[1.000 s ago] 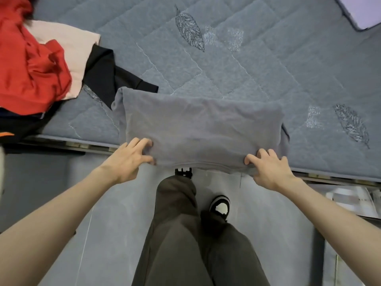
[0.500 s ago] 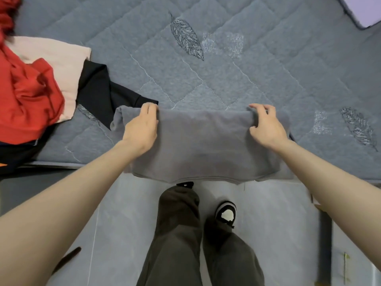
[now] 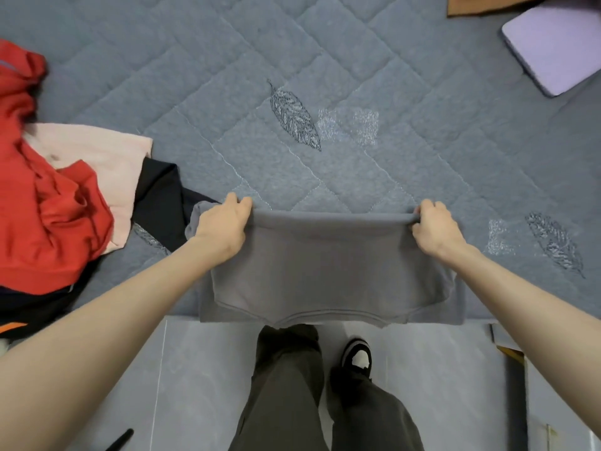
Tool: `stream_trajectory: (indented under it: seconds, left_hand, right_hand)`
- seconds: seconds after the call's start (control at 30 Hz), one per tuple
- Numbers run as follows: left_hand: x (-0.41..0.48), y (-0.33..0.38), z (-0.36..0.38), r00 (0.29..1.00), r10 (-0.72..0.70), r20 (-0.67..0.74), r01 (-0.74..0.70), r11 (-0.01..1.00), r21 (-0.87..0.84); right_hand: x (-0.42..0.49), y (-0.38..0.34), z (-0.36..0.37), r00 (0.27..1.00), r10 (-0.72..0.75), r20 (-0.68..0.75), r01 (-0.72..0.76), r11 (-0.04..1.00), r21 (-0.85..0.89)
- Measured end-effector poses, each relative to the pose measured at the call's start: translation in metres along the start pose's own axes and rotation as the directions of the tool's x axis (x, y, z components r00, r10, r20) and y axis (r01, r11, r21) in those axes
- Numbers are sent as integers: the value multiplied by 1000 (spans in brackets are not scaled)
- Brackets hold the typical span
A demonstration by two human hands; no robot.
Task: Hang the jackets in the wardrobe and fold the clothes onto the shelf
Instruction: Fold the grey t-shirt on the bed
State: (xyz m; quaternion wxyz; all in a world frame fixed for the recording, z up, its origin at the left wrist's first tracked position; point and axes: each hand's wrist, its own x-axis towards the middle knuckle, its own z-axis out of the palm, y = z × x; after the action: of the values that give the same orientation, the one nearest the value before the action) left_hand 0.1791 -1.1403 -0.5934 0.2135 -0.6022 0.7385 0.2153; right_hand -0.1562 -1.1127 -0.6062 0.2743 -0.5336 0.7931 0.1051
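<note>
Fingers [image 3: 431, 208] of the 2 hands curl round the far, folded edge of the grey garment [image 3: 325, 271]: the left hand [image 3: 224, 227] grips its left end, the right hand [image 3: 434, 227] its right end. The grey garment lies folded at the near edge of the bed [image 3: 357, 60], its hem just over that edge. Along the bed's left edge a red garment [image 3: 48, 206], a pink garment [image 3: 107, 151] and a black garment [image 3: 159, 203] overlap. A lilac pad [image 3: 556, 43] lies near the far right corner.
</note>
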Motion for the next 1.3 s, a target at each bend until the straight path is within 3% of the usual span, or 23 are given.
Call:
stream_trajectory:
  seconds: [0.33, 0.7, 0.9, 1.07, 1.3]
  left_hand:
    - [81, 17, -92, 967, -16, -254, 9, 1000, -27]
    - [168, 47, -143, 884, -117, -452, 39, 983, -177]
    - [194, 52, -153, 830, -133, -542, -48, 951, -307]
    - [170, 40, -121, 813, -45, -580, -155, 944, -290]
    - [106, 30, -62, 848, -49, -528, -34, 989, -146]
  right_hand:
    - [56, -29, -69, 956, 55, -289, 3, 980, 198]
    - [136, -33, -118, 918, 6, -396, 123, 946, 301]
    - [165, -30, -136, 880, -25, -474, 210, 916, 341]
    - [145, -13, -109, 875, -29, -483, 186, 941, 282]
    - [86, 8, -64, 867, -78, -491, 131, 989, 73]
